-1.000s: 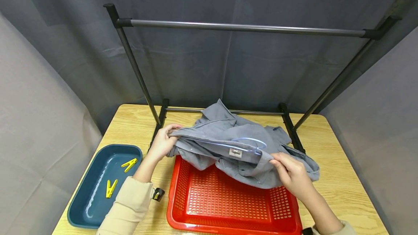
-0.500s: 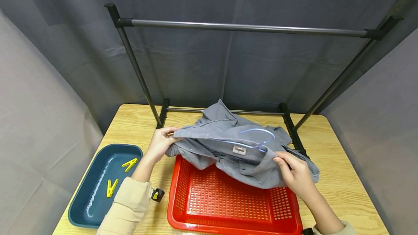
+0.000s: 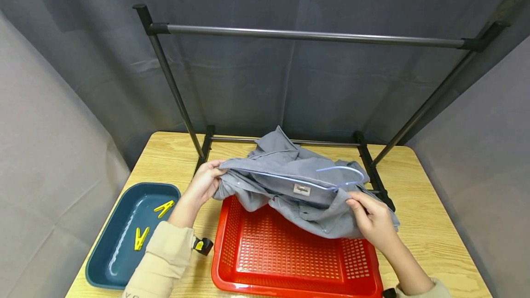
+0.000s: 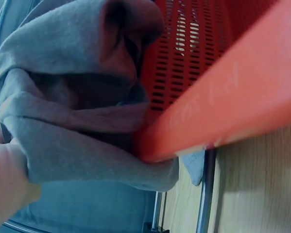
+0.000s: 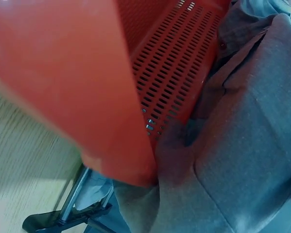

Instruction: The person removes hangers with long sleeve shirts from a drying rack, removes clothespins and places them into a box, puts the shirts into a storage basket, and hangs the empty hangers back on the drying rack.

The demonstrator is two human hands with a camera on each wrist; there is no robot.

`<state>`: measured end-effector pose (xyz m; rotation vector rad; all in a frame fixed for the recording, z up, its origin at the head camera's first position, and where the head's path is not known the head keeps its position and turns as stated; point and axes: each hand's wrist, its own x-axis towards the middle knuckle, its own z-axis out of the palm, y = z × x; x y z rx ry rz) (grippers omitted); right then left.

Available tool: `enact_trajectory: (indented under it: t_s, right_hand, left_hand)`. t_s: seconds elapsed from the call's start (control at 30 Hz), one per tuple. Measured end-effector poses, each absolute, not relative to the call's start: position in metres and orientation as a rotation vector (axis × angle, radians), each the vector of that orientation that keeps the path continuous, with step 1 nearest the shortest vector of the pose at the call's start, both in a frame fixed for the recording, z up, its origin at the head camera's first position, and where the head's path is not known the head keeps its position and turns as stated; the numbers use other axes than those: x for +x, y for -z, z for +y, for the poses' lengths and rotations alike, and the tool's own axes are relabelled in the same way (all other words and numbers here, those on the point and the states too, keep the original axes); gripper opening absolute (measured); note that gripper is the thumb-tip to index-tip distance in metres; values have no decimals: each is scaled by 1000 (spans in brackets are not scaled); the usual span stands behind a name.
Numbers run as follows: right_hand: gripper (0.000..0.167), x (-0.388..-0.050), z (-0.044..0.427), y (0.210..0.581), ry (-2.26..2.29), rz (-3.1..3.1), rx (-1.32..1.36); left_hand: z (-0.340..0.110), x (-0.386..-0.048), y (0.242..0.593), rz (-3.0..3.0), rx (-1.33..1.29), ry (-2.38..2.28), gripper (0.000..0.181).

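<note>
The near edge of the gray shirt (image 3: 298, 167) is pinched by the left hand (image 3: 204, 183) at one end, the fingers being curled and the cloth caught between them and the thumb. Whether the tip of the hanger is also gripped there cannot be told. At the other end, fabric by the collar is pinched by the right hand (image 3: 372, 220) between thumb and forefinger. In the wrist views, both hands are mostly cut off by the frame and masked by cloth.

The shirt is held bunched over the far part of the red basket (image 3: 285, 254), with its back portion spread beyond it between the feet of the metal rack (image 3: 314, 35). The pale blue hanger (image 3: 308, 183) is seen at the neck opening: one arm is stretched toward the left hand, while the hook is laid over the cloth near the right hand. A white label (image 3: 302, 190) is exposed just below that arm.

On the tabletop (image 3: 439, 229), a dark teal tray (image 3: 112, 229) is placed beside the basket, near the left forearm, and two yellow clothespins (image 3: 138, 244) are contained in it, lying apart.
</note>
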<state>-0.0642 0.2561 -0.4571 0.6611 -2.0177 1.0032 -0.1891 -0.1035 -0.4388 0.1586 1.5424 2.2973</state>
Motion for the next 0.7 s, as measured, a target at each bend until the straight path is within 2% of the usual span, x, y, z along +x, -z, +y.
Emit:
enact_trajectory:
  t_s: [0.27,0.5,0.7]
  right_hand:
    - [34,-64,255,454,-1060,-2002,617]
    - [25,-65,256,450,-1137,-1966,586]
    - [30,-64,257,452,-1117,-2001,559]
  left_hand:
    - [-100,-188,448,1666,103,-2146,23]
    - [-95,-179,448,1978,277,-1853,16]
    - [-97,-172,445,2283,411,-1550,29]
